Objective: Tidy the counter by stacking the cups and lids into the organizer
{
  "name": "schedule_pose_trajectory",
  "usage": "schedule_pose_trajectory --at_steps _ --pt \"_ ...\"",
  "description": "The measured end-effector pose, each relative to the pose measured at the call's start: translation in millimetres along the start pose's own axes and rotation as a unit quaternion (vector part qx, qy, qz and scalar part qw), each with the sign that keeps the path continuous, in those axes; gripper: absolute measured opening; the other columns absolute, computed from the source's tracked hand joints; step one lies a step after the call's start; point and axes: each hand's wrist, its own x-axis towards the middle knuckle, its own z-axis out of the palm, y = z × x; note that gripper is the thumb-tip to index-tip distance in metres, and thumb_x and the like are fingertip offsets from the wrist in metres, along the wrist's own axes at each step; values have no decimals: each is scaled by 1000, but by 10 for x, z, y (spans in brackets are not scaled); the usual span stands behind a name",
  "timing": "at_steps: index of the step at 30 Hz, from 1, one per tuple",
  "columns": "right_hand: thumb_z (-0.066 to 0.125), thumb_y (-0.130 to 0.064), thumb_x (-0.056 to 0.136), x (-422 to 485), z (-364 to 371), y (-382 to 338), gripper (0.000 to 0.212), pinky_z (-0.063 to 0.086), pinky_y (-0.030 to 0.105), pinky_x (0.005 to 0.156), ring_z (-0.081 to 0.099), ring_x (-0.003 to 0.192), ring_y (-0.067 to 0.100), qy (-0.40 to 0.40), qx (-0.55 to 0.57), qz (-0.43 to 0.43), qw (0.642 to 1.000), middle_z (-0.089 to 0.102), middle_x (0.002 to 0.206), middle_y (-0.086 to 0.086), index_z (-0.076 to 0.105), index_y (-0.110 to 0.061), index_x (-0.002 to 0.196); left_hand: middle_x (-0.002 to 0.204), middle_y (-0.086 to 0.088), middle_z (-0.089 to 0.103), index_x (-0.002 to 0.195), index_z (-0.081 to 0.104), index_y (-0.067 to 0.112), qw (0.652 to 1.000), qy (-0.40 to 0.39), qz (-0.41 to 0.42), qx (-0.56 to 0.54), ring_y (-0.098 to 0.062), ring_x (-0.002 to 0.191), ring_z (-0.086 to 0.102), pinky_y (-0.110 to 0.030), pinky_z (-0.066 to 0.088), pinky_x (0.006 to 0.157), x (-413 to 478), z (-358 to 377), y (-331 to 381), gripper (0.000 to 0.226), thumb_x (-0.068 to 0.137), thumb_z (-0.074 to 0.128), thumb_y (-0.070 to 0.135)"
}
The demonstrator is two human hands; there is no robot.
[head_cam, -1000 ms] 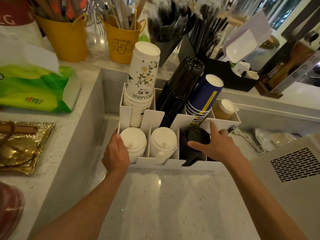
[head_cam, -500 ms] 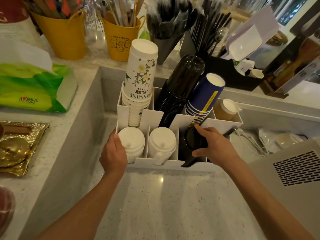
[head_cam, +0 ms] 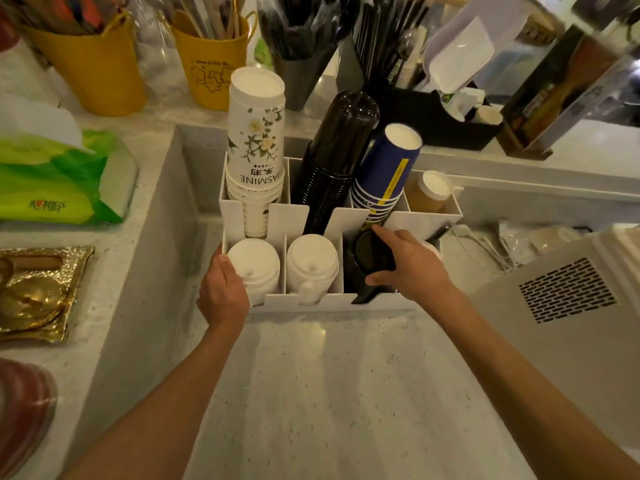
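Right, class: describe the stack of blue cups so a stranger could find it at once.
Start at the white plastic divided organizer in the middle of the pale speckled counter. Along its back row, look just right of the tall stack of black plastic cups. The stack of dark blue paper cups leans right, upside down, and alone has a yellow stripe down its side.

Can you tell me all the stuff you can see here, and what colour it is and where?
organizer: one, white, middle of the counter
flowery cups: one stack, white, back left slot
black cups: one stack, back middle slot
blue cups: one stack, blue with a yellow stripe, back right of middle
brown cup: one, white lid, back right slot
white lids: two stacks, front left slots
black lids: one stack, front right slot
buckets: two, yellow, back left
tissue pack: one, green, left
tray: one, gold, left
left hand: on the organizer's left corner
right hand: grip on the black lids
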Motion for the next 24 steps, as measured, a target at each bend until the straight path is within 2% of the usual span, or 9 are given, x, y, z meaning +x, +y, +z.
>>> schedule_pose_trajectory --at_steps 3,6,8,11,17,20,22,23,24 --pt "76 -43 78 -110 69 28 98 30 45 115 27 144 28 16 47 -11 999 23 160 2 14 -32 154 131 -20 61 131 55 12 1000 -9 -3 -4 -42 119 54 -54 40 104 -11 -33 35 46 104 26 37" --pt "64 -56 83 -296 244 -18 94 17 50 118 5 149 30 90 0 -17 996 2 164 -3 5 -38 153 134 -19 58 134 53 12 1000 -14 4 -8 -43 122 52 -56 38 105 -18 -60 33 45 105 27 35" --pt "52 -61 87 -416 384 -73 80 13 53 118 1 150 31 143 -26 -25 989 3 164 -3 12 -40 152 137 -18 57 136 51 14 1000 -23 4 -6 -43 124 51 -55 38 106 -17 -76 36 44 105 27 34" --pt "41 -63 90 -471 524 -104 68 6 55 120 -5 150 31 148 -34 -5 988 2 165 -1 20 -41 151 139 -16 55 139 48 19 1000 -29 4 -4 -41 125 50 -51 38 105 -16 -89 59 43 105 26 34" --pt "42 -59 93 -411 486 -86 57 1 54 118 -7 150 31 143 -17 8 989 3 164 -1 31 -42 146 135 -18 58 135 49 18 999 -50 11 13 -42 120 53 -50 40 100 -3 -106 32 44 104 23 35" --pt "44 -54 94 -438 391 -75 53 8 51 119 4 150 28 154 29 5 988 12 163 -1 37 -40 145 140 -15 54 138 45 20 997 -77 11 7 -39 125 50 -50 38 104 9 -124 18 46 104 21 38" --pt "49 -45 96 -539 361 -21 44 31 47 114 33 141 24 191 103 5 976 40 153 1 49 -31 138 147 -10 48 145 38 22 994 -109 2 -21 -35 133 44 -48 32 110 19 -155 26 47 104 20 38" --pt "50 -40 96 -610 378 25 37 44 40 104 48 129 21 214 154 9 965 54 140 1 56 -27 130 148 -10 46 146 36 20 992 -121 -3 -35 -33 135 42 -46 31 112 22 -174 36 47 104 21 37" --pt "50 -37 96 -694 415 77 29 49 33 91 57 114 17 235 197 16 952 62 126 0 60 -25 121 147 -12 47 145 37 17 991 -126 -1 -42 -33 134 42 -45 31 113 11 -194 38 46 105 22 34"
